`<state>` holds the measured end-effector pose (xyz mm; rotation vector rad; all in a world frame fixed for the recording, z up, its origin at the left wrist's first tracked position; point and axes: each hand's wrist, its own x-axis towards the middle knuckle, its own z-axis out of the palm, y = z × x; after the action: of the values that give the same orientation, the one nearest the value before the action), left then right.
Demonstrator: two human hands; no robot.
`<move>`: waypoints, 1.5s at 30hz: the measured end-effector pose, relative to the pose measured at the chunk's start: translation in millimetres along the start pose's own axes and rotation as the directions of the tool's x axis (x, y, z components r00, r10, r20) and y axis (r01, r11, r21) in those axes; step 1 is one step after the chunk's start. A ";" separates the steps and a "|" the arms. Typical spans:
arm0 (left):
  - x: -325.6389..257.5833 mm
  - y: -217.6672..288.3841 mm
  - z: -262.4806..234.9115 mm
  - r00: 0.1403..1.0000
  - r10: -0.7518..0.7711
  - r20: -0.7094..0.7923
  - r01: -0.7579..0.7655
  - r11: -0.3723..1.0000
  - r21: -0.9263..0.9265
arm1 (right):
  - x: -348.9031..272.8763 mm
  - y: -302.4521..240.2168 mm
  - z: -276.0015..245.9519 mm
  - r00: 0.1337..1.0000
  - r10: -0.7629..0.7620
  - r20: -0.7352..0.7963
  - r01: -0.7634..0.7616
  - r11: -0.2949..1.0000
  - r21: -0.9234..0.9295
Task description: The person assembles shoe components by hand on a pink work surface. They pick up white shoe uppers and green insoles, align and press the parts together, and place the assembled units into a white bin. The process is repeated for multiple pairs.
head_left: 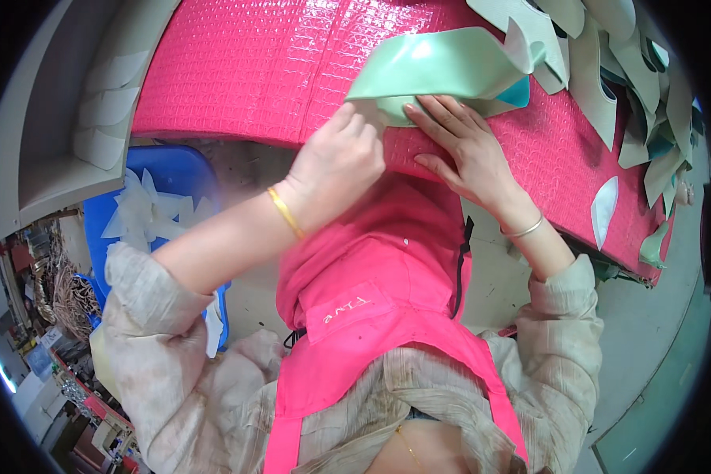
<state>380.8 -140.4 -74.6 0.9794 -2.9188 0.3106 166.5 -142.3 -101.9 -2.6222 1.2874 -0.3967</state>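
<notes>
L-hand grip [340,154], fingers curled tight, seems to pinch the lower L corner of a mint-green sheet [442,67], upper ctr of frame; R-hand grip [468,150] lies flat, fingers extended, on a pale green under-layer [396,112] atop the pink table [237,87]. Step in hand is apparently lifting or peeling one layer off the other; next move prob. calls for firm R pressure & a steady L pull w/o creasing. Sheet looks thin, glossy & bendy, bowed upward; table cover's shiny, textured; matte, curved grey-white pieces [592,87] overlap, upper R
</notes>
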 end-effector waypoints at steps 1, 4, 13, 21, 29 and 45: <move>-0.8 -0.6 3.3 0.999 0.033 0.017 -0.034 0.998 0.049 | -0.5 -0.8 0.2 1.000 0.022 0.011 -0.023 0.999 0.026; 4.5 -2.0 3.8 0.992 0.120 0.049 -0.126 0.977 0.171 | 0.7 -5.0 -2.0 0.998 0.035 0.045 -0.033 0.999 -0.031; 6.2 -6.8 11.0 0.992 0.070 -0.106 -0.058 0.992 0.108 | -2.3 0.2 -7.7 0.999 -0.018 0.032 0.017 0.999 0.037; 13.2 -0.9 4.9 0.929 -0.083 -0.362 -0.020 0.962 -0.272 | 23.3 -14.3 -21.1 0.971 -0.187 -0.150 0.185 0.982 -0.025; 28.0 69.5 8.0 0.971 0.109 -0.215 -0.150 0.972 -0.183 | -5.5 -11.9 -86.5 0.790 -0.235 0.566 0.575 0.605 -0.551; 36.7 51.1 35.3 0.975 -0.134 -0.176 0.024 0.854 -0.519 | -13.7 -11.3 -75.3 0.889 -0.071 0.452 0.381 0.662 -0.645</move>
<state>321.5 -129.6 -114.2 0.9050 -2.5432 -0.3448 142.6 -128.7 -29.6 -3.2589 1.1049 0.7678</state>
